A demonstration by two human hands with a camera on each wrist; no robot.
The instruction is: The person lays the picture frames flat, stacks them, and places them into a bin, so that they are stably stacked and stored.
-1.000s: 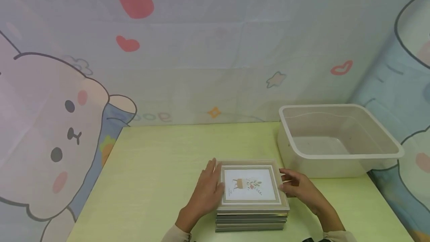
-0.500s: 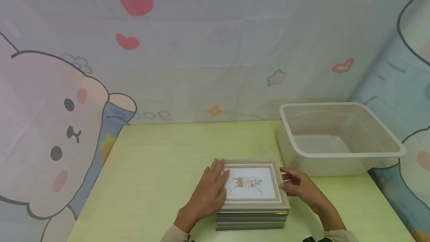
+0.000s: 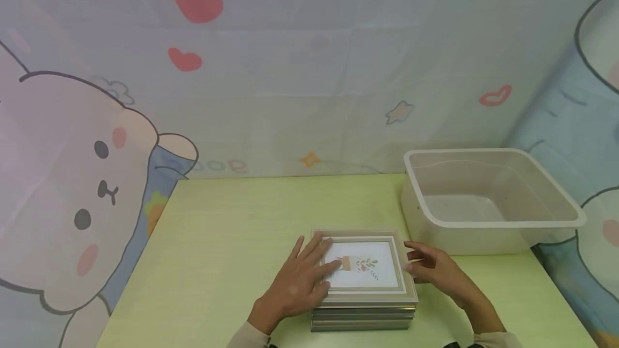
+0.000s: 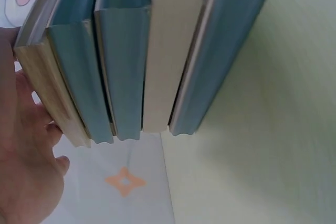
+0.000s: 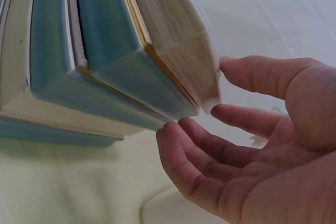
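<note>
A stack of picture frames lies on the table. The top picture frame has a beige border and a print of a brown shape with leafy sprigs. Across its left side rests my left hand, fingers spread, the tips reaching over the print. At the right edge is my right hand, loosely bent, its fingertips against the side of the upper frames. In the right wrist view, the thumb and fingertips are right at the corner of the beige frame. Blue and beige frame edges show in the left wrist view.
An off-white plastic tub stands behind and right of the stack, with nothing seen inside. The pale green table meets a cloth backdrop with hearts and cartoon animals at its back edge.
My left hand has slid right from the stack's left edge onto the top frame, its fingers spreading over the print. The right hand and the stack have stayed nearly in place.
</note>
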